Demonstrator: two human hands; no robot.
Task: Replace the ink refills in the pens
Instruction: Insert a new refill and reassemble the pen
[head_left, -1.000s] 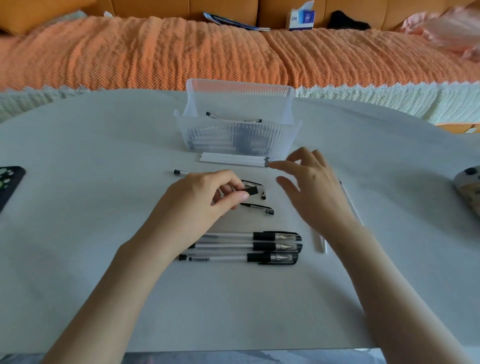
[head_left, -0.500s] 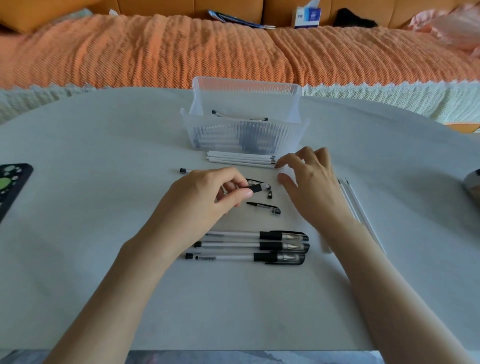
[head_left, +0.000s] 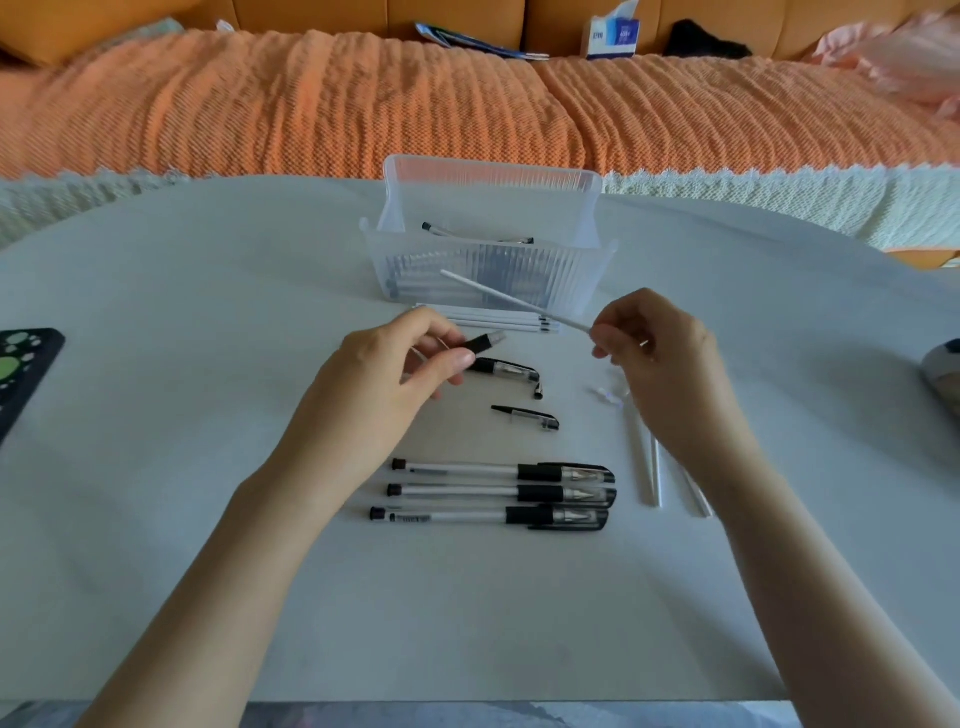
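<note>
My left hand (head_left: 395, 374) grips an open pen barrel (head_left: 480, 343) by its black grip end, raised above the table. My right hand (head_left: 654, 358) pinches one end of a thin white refill (head_left: 514, 300), which slants up and left in front of the box. A row of white refills (head_left: 498, 322) lies just before the box. Two pen caps (head_left: 511, 370) (head_left: 527, 417) lie between my hands. Three capped black pens (head_left: 498, 492) lie side by side nearer me. More white refills (head_left: 647, 467) lie under my right wrist.
A clear ribbed plastic box (head_left: 488, 275) with pens inside stands at the table's far middle. A dark phone (head_left: 21, 374) lies at the left edge, another object (head_left: 943, 374) at the right edge. An orange-covered sofa (head_left: 467, 109) runs behind the table.
My right hand has picked one white refill from the row by the box and lifted it. My left hand has raised the pen barrel off the table.
</note>
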